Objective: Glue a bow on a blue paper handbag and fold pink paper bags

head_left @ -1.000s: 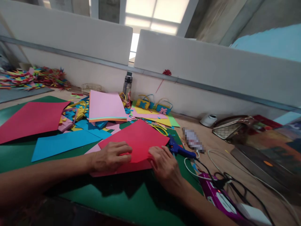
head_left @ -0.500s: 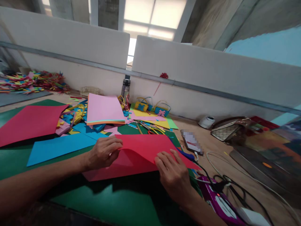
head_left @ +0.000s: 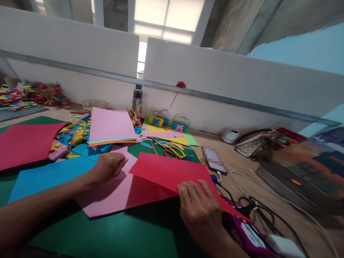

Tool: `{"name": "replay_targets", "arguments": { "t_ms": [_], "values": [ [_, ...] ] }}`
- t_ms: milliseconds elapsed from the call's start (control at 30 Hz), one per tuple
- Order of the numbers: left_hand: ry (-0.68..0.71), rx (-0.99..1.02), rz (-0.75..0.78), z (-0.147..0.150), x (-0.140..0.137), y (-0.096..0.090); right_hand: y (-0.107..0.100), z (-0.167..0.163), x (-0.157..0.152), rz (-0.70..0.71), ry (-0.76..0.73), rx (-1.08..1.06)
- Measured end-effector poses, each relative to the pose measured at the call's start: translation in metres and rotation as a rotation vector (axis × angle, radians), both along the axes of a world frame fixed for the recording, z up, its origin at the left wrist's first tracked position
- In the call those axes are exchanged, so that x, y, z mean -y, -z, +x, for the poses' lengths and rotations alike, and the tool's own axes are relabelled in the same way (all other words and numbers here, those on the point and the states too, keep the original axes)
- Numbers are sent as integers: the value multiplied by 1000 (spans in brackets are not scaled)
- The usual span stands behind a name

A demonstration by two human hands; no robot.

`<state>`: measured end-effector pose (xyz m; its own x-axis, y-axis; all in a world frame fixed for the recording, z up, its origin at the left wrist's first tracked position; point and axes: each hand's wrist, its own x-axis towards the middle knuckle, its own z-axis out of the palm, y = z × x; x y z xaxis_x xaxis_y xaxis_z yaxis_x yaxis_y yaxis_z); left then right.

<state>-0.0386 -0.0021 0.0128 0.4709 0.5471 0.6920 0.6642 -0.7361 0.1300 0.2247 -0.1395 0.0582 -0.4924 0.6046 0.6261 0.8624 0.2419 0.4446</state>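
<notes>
My right hand (head_left: 200, 206) is closed on the near edge of a red paper sheet (head_left: 168, 173), its thumb hidden underneath. The sheet is raised and tilted, with its left part over a pink sheet (head_left: 107, 200) and its right end over the purple power strip. To the left of the red sheet and apart from it, my left hand (head_left: 109, 167) is curled shut above the pink sheet, with nothing showing in its fingers. A blue sheet (head_left: 51, 175) reaches under my left forearm. All this lies over a green cutting mat (head_left: 107, 236).
Behind are a stack of coloured sheets (head_left: 111, 123), scissors (head_left: 174, 152) and small paper bags (head_left: 179, 125). Another red sheet (head_left: 27, 143) lies left. A phone (head_left: 213, 159), cables (head_left: 271, 215) and a power strip (head_left: 248, 233) crowd the right side.
My left hand has let go of the red sheet and moved left. My right hand has drawn the sheet rightward, uncovering more of the pink sheet. The view has shifted slightly right.
</notes>
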Motion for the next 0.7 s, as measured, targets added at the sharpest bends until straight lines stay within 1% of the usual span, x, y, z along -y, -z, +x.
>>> {"name": "replay_targets", "arguments": {
  "t_ms": [133,200,300,367,400,433,467,567,600,633,667,700],
  "values": [
    [-4,-94,-22,13,14,0,-2,1,1,6,17,-16],
    [28,-162,-58,19,24,-3,-6,4,-1,36,35,-9],
    [131,-236,-113,25,37,-8,-16,12,-5,97,63,-13],
    [216,-206,-163,28,46,-11,-20,17,-7,119,56,-36],
    [259,-169,-220,29,49,-12,-22,18,-8,123,43,-51],
    [297,-108,-302,31,53,-14,-22,17,-9,124,23,-63],
    [327,-28,-414,34,57,-17,-21,16,-9,121,-1,-65],
    [449,260,-848,47,68,-29,-12,2,-11,100,-65,-1],
    [539,334,-976,53,71,-33,-8,-4,-12,89,-81,37],
    [629,405,-1070,59,74,-36,-4,-10,-14,82,-95,72],
    [663,483,-1164,65,77,-38,0,-16,-15,74,-110,102],
    [650,590,-1282,70,79,-39,3,-22,-16,70,-125,121]
  ]
}}
